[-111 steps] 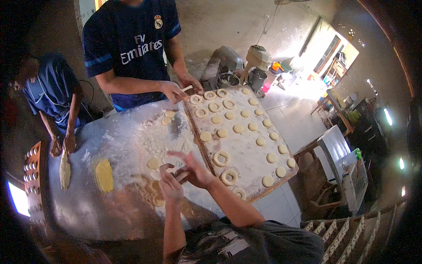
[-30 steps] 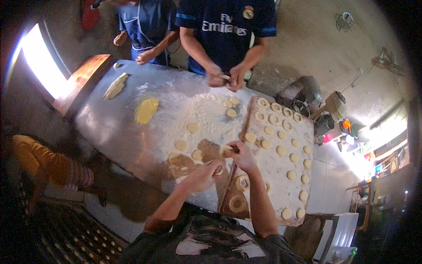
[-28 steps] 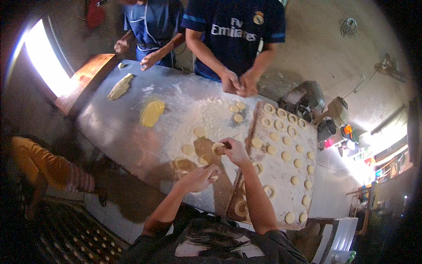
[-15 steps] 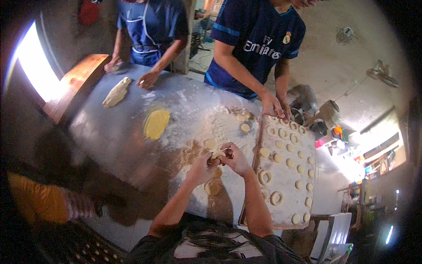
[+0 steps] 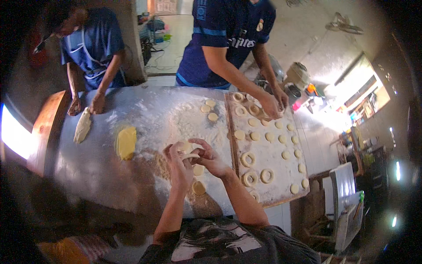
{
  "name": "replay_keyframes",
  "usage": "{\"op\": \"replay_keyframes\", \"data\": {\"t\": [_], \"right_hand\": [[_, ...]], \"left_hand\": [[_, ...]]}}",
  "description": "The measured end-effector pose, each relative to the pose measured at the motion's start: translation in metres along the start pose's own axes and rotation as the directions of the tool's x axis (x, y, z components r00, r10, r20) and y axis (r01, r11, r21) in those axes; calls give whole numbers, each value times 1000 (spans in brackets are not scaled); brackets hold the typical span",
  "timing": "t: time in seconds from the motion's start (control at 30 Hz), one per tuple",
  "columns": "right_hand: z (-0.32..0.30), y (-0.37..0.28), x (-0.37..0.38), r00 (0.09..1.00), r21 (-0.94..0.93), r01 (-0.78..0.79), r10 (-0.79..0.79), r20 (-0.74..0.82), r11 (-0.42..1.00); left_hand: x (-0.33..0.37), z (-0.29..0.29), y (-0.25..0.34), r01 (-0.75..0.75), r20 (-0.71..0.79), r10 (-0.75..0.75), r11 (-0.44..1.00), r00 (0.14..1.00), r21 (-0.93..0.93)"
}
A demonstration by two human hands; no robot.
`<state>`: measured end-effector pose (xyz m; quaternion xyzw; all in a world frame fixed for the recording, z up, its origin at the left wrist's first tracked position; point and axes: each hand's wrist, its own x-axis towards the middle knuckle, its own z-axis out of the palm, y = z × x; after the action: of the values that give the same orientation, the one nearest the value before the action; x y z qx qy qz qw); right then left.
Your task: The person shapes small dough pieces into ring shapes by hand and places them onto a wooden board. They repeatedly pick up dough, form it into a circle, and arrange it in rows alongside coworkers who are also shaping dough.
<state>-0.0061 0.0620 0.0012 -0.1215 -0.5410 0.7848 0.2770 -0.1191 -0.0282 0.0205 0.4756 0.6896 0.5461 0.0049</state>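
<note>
My left hand [image 5: 178, 163] and my right hand [image 5: 207, 156] meet over the floured metal table [image 5: 88, 163], both pinching one small pale dough piece [image 5: 189, 155] between the fingers. Two flat dough discs [image 5: 198, 178] lie on the table just below my hands. To the right lies a floured wooden board [image 5: 281, 196] carrying several dough rings [image 5: 248, 159] and round dough discs [image 5: 255, 136].
A person in a dark blue shirt [image 5: 228, 39] across the table has both hands on the board's far end. Another person in a blue apron [image 5: 90, 48] handles a long dough piece [image 5: 82, 126] at the left. A yellow dough slab [image 5: 126, 141] lies nearby.
My hands lifted a dough piece off the table and brought it together between both hands. The view swung, so the table now sits more centred.
</note>
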Motion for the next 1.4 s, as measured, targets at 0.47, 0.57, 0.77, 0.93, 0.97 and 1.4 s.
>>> {"op": "replay_keyframes", "data": {"t": [0.47,0.57,0.77,0.93,0.97,1.4], "right_hand": [[-12,-69,-69,942,149,93,-39,-332,984],[-28,-79,-106,985,364,148,-102,-141,920],[-59,-95,-160,895,-19,240,-229,-383,971],[-92,-104,-201,895,-72,42,-69,-442,997],[-95,-112,-211,871,2,26,-22,-490,1000],[-142,-108,-297,772,-118,-367,231,-592,923]], "left_hand": [[-37,67,53,-33,144,59,984,988,-178],[-49,82,69,586,483,-335,525,809,-617],[-75,131,114,452,485,-105,572,868,-684],[-94,145,169,130,418,-1,951,908,-279],[-97,147,176,127,451,-9,965,893,-231],[-156,192,209,95,537,-37,992,843,-80]]}}
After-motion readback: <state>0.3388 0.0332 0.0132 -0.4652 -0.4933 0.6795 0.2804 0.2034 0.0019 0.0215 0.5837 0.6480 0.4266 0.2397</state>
